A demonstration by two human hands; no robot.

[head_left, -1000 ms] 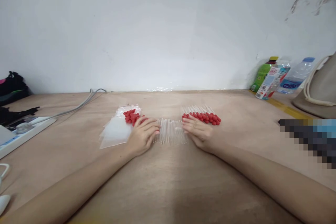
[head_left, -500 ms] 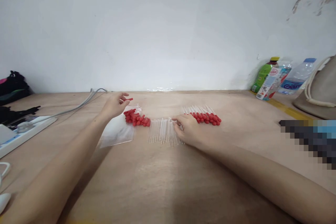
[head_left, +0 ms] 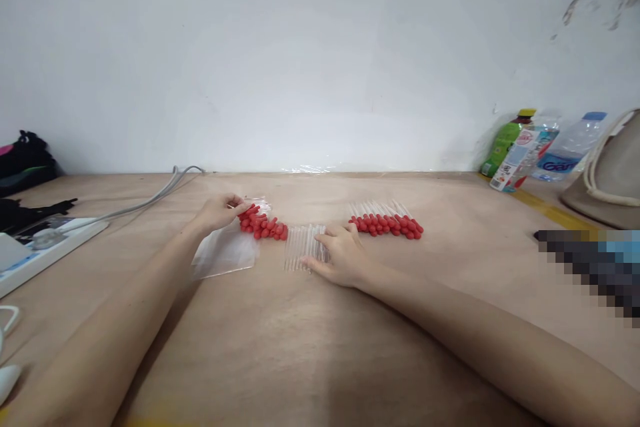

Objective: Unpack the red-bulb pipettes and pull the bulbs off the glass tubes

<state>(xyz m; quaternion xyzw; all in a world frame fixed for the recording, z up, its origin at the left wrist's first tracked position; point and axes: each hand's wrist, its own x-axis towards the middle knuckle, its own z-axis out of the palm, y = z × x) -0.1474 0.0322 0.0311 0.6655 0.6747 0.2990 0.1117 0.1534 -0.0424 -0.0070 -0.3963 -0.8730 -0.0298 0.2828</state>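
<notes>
My left hand [head_left: 223, 211] reaches the left end of a heap of red rubber bulbs [head_left: 270, 229], fingers closed on a bulb at its edge; the fingertips are partly hidden. Thin clear tubes [head_left: 299, 247] lie side by side in the middle. Over their right part rests my right hand [head_left: 343, 255], thumb and forefinger apart, touching the tubes and covering some of them. Farther right lies a row of droppers [head_left: 385, 223], red bulbs toward me and thin tubes pointing to the wall.
A clear plastic bag [head_left: 227, 257] lies under my left wrist. At the left are a white power strip [head_left: 85, 233], a grey cable [head_left: 150, 200] and a black bag [head_left: 25, 163]. Bottles [head_left: 503, 147] and a beige hat [head_left: 610, 167] stand at the right by the wall.
My left hand has come down and a little toward me, from above the heap with a red piece onto its left end. My right hand has shifted left over the tubes, its fingers spreading.
</notes>
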